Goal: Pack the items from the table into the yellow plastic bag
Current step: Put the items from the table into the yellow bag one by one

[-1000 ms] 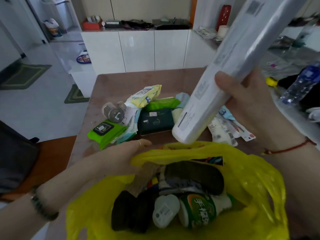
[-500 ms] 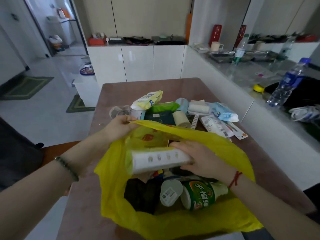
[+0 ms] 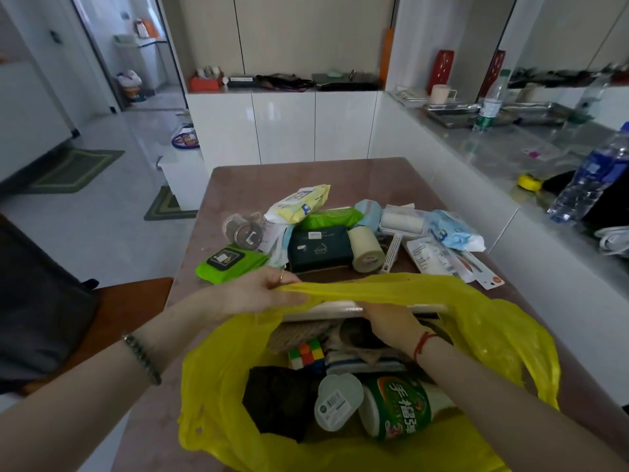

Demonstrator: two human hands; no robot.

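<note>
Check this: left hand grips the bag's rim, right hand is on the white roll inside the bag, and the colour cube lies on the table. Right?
Not quite. The head view shows the cube inside the bag, not on the table. The rest holds: left hand grips its rim, right hand is on the roll.

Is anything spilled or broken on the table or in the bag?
Nothing looks spilled or broken. The packets on the table just lie in a messy heap, and the long white pack sits crosswise at the mouth of the yellow bag, not yet down inside.
</note>
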